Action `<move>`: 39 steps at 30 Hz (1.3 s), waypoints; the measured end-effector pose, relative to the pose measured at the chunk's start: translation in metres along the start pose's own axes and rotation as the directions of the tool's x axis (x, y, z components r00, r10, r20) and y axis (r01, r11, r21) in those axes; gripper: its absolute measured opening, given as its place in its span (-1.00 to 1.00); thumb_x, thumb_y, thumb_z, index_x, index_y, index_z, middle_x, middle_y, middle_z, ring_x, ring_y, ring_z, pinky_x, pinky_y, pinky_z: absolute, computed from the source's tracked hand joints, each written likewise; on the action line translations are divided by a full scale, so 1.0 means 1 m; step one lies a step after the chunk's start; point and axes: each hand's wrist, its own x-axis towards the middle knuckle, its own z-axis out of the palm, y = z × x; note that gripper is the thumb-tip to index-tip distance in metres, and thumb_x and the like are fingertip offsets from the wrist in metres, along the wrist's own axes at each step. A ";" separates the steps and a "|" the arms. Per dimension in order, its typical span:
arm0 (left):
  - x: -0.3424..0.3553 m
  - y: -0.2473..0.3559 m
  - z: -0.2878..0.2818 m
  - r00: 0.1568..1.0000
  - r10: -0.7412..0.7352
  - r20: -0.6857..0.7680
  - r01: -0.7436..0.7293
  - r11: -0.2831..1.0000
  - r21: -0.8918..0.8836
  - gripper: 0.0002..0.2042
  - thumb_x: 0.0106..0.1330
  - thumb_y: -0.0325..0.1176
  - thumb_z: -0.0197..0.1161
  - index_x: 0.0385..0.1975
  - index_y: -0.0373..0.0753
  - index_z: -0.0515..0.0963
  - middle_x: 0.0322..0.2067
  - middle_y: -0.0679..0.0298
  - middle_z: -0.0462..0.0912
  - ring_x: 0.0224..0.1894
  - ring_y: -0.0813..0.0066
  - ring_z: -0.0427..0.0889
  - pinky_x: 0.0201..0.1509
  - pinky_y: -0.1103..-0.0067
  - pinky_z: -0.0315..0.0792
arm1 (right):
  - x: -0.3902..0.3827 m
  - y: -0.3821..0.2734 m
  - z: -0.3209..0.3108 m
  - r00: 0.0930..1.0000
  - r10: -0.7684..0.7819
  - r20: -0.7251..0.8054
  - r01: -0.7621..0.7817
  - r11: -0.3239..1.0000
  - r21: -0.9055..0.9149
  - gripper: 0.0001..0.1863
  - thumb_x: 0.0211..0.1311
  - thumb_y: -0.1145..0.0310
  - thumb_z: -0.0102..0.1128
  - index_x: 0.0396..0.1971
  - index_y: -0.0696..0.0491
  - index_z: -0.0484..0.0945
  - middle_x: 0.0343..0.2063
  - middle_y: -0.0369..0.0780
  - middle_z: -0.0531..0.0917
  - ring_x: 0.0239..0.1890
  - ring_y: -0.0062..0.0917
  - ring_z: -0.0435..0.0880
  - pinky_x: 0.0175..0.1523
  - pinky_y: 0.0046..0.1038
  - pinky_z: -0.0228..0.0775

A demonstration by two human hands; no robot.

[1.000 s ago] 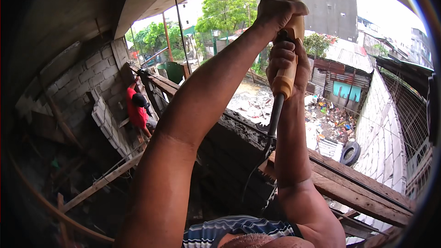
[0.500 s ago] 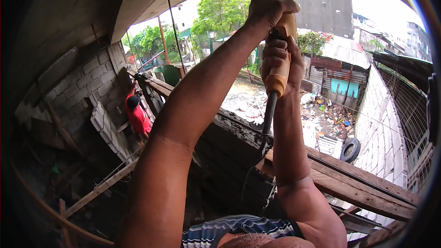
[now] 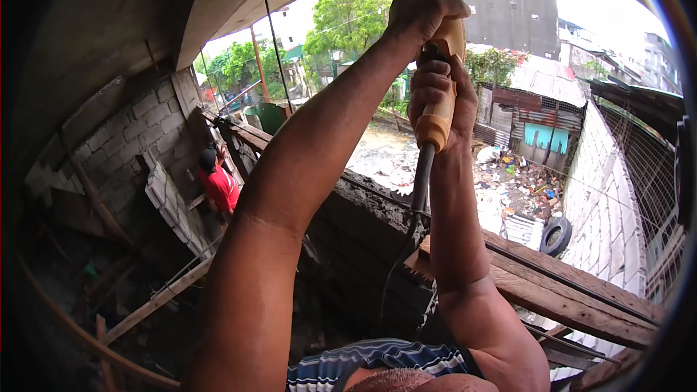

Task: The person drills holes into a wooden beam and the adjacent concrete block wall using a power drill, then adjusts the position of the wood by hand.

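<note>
Overhead I hold an orange-tan corded power tool (image 3: 452,35) with its dark front end pointing up at the ceiling. That front end runs out of the frame at the top, so its tip is hidden. My left hand (image 3: 425,11) is wrapped round the upper body, close to the dark collar. Lower down, my right hand (image 3: 444,98) grips the rear handle, its fingers curled over the front. From the handle's bottom a thick black cord (image 3: 421,185) hangs past my right forearm.
A rough concrete wall top (image 3: 374,199) and wooden planks (image 3: 552,276) cross in front of me. At left a person in a red shirt (image 3: 220,187) stands by concrete blocks (image 3: 174,203). Thin rods (image 3: 276,51) hang from the ceiling. Beyond lie rubbish and a tyre (image 3: 555,236).
Both my hands and the power tool have shifted very slightly, still gripped overhead. The person in red has lowered a raised arm and turned a little.
</note>
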 end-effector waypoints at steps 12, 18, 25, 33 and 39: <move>-0.003 0.003 0.000 0.999 0.043 0.027 -0.043 0.999 0.006 -0.70 -0.15 -0.31 0.48 -0.36 -0.26 0.71 -0.37 0.23 0.70 -0.35 0.42 0.68 -0.20 0.45 0.61 | 0.002 0.000 -0.002 1.000 -0.007 0.009 0.007 1.000 -0.010 -0.74 0.44 0.23 0.08 -0.11 0.13 0.44 -0.41 -0.32 0.52 -0.48 -0.62 0.51 -0.40 -0.49 0.50; 0.001 0.001 -0.001 0.999 0.025 0.021 -0.025 1.000 0.006 -0.72 -0.14 -0.32 0.46 -0.38 -0.26 0.71 -0.37 0.24 0.70 -0.35 0.42 0.68 -0.20 0.46 0.62 | 0.002 0.001 0.000 1.000 -0.001 -0.001 0.001 1.000 -0.008 -0.77 0.43 0.22 0.09 -0.19 0.09 0.43 -0.42 -0.33 0.52 -0.48 -0.63 0.52 -0.40 -0.51 0.51; -0.001 0.004 -0.003 0.998 0.046 0.041 -0.047 0.998 0.033 -0.71 -0.13 -0.31 0.46 -0.36 -0.25 0.71 -0.38 0.24 0.70 -0.33 0.43 0.68 -0.19 0.47 0.60 | 0.003 0.002 0.001 1.000 0.007 -0.013 -0.007 1.000 -0.009 -0.77 0.43 0.21 0.10 -0.21 0.08 0.42 -0.42 -0.33 0.54 -0.49 -0.65 0.52 -0.40 -0.52 0.54; 0.000 0.005 -0.005 0.999 0.039 0.034 -0.041 0.998 0.052 -0.69 -0.12 -0.26 0.48 -0.35 -0.24 0.71 -0.38 0.27 0.69 -0.34 0.46 0.67 -0.19 0.50 0.58 | 0.005 0.003 -0.001 1.000 -0.004 0.000 0.004 1.000 -0.016 -0.74 0.44 0.21 0.09 -0.15 0.12 0.43 -0.41 -0.33 0.54 -0.48 -0.63 0.53 -0.39 -0.51 0.54; 0.002 0.001 -0.004 0.998 0.045 0.039 -0.047 0.997 0.058 -0.69 -0.12 -0.25 0.48 -0.35 -0.23 0.71 -0.38 0.26 0.69 -0.34 0.46 0.67 -0.19 0.50 0.58 | 0.006 -0.002 -0.007 0.996 0.036 0.078 -0.035 0.999 -0.013 -0.70 0.45 0.21 0.07 -0.06 0.15 0.42 -0.37 -0.34 0.52 -0.41 -0.64 0.51 -0.31 -0.47 0.52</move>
